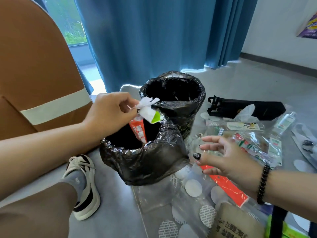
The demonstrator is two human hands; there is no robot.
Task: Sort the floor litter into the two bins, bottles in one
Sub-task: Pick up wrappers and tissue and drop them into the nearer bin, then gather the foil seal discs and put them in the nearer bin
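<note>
Room in a home, blue floor-length curtains across a window, brown upholstered armchair, grey tiled floor, two bag-lined bins, scattered packaging

glossy black liners on near bin and far bin. orange-red wrapper with white print inside near bin. white crumpled paper with lime green patch in left hand. black polish on right hand thumbnail, black bead bracelet. teal blue curtain. brown chair with cream stripe. white and black sneaker, grey sock. clear plastic bag with white dots. grey floor.
</note>
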